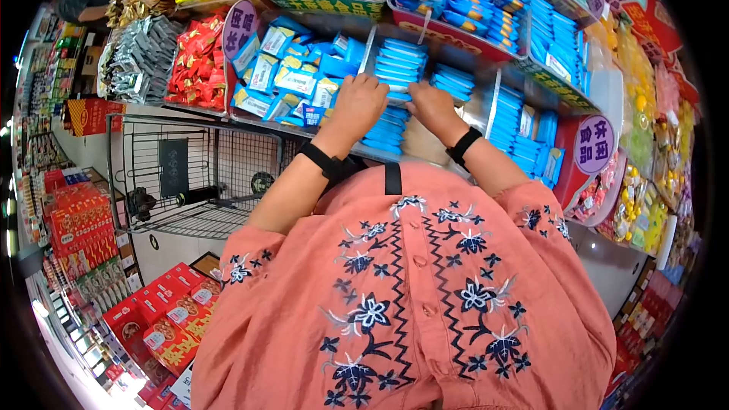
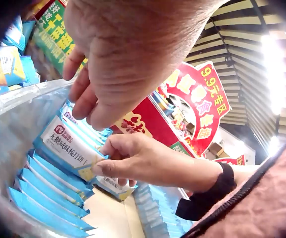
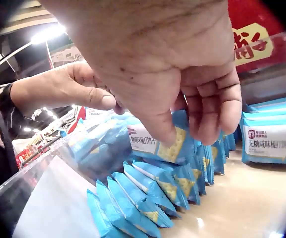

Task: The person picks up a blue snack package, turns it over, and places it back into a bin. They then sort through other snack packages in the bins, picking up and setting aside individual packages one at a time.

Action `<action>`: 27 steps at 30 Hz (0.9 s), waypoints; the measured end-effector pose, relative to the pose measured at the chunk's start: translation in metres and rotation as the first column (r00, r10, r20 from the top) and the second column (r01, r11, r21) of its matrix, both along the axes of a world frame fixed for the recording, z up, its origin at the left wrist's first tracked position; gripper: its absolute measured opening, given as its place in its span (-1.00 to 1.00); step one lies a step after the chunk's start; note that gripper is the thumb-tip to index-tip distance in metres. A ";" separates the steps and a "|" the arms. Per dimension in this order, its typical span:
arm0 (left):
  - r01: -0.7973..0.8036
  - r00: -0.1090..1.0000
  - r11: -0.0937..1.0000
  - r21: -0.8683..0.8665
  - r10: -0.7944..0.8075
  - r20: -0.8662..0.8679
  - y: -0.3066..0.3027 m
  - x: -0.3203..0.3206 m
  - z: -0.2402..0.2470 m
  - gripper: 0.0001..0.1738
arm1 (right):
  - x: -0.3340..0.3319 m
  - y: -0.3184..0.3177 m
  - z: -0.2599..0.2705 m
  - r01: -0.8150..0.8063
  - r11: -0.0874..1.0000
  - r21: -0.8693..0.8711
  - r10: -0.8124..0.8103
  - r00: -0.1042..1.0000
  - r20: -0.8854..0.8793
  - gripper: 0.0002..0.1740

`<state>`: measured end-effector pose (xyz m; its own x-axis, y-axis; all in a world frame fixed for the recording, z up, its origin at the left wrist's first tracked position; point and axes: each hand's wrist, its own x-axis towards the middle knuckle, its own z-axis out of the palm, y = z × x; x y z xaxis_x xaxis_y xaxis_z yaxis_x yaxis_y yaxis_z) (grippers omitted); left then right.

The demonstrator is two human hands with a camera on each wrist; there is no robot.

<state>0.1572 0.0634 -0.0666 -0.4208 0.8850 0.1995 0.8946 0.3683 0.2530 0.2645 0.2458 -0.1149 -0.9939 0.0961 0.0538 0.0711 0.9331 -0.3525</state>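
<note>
Blue cracker packets with white labels (image 1: 400,61) stand in tight rows in a clear-walled bin. The left hand (image 1: 361,106) bends its fingers over the left end of one row, its fingertips at the packets' upper edges in the left wrist view. At the other end, the right hand (image 1: 438,110) pinches the corner of a front packet (image 2: 66,148) between thumb and fingers. In the right wrist view, the right thumb lies against a packet (image 3: 157,141), with the other fingers curled behind. More packets (image 3: 133,198) lean in a line below the hands.
Left of the row is a compartment of loose blue packets (image 1: 292,80); red sweets (image 1: 199,61) lie beyond it. A wire shopping cart (image 1: 205,175) stands at the left. Clear dividers (image 1: 493,106) separate the compartments. Another packet stack (image 3: 271,134) stands at the right.
</note>
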 end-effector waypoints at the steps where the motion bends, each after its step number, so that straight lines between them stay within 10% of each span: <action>1: 0.026 1.000 0.998 -0.054 -0.026 -0.001 0.000 0.003 -0.003 -0.80 | 0.000 0.000 -0.001 0.005 1.000 0.001 -0.005 1.000 0.003 -0.67; 14: 0.110 0.985 0.984 -0.143 -0.127 -0.115 0.007 0.011 -0.062 -0.88 | -0.001 0.000 -0.015 0.084 0.995 0.056 -0.082 0.996 -0.034 -0.54; 27: 0.022 0.982 0.999 0.044 -0.030 0.185 -0.025 -0.014 0.028 -0.77 | 0.001 0.010 -0.014 0.109 0.994 0.005 -0.109 0.993 0.053 -0.49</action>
